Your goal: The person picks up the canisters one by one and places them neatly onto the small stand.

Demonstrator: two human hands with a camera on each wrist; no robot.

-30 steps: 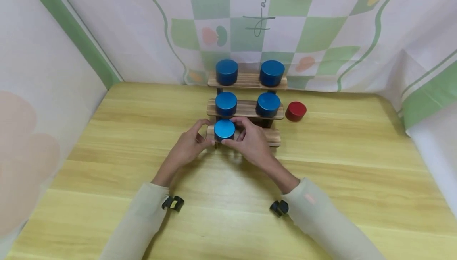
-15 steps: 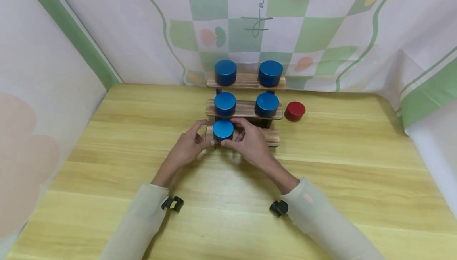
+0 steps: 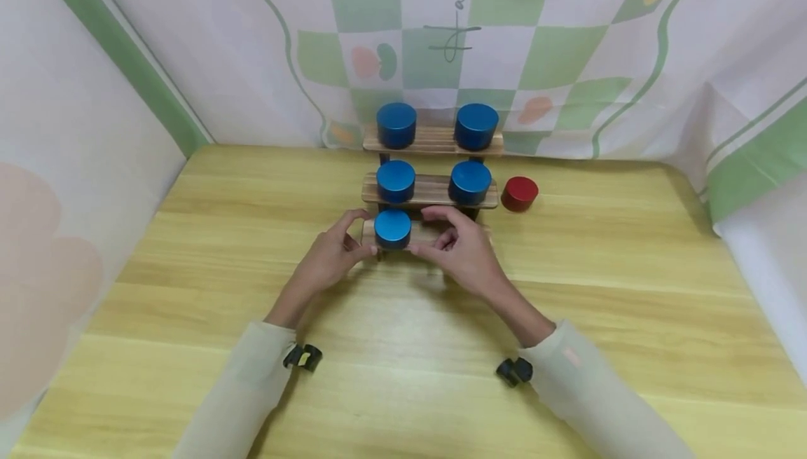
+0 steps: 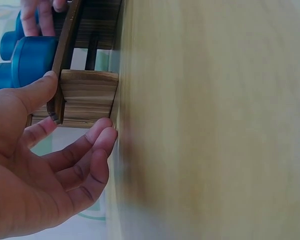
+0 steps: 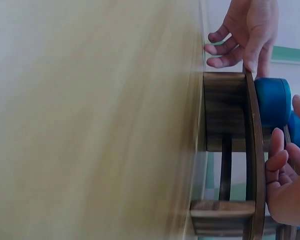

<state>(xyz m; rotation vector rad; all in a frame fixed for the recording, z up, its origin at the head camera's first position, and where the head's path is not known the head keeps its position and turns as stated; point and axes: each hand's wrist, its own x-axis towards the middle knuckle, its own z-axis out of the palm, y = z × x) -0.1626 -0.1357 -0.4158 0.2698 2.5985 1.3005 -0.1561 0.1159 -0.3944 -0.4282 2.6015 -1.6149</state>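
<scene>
A blue round tin stands on the left part of the lowest step of a wooden three-step display rack. My left hand holds the left end of that step, thumb at the front edge and index finger behind. In the left wrist view, the left thumb lies against the plank's edge, with the other fingers loosely bent. My right hand is just right of the tin, thumb and index finger spread apart. The right wrist view shows a gap between the right fingers and the blue tin.
Two blue tins stand on the middle step, left and right. Two more stand on the top step, left and right. A red tin sits on the table right of the rack. A patterned curtain hangs behind.
My right hand has let go of the blue tin on the lowest step and moved a little to the right. The left hand and the tin have stayed in place.
</scene>
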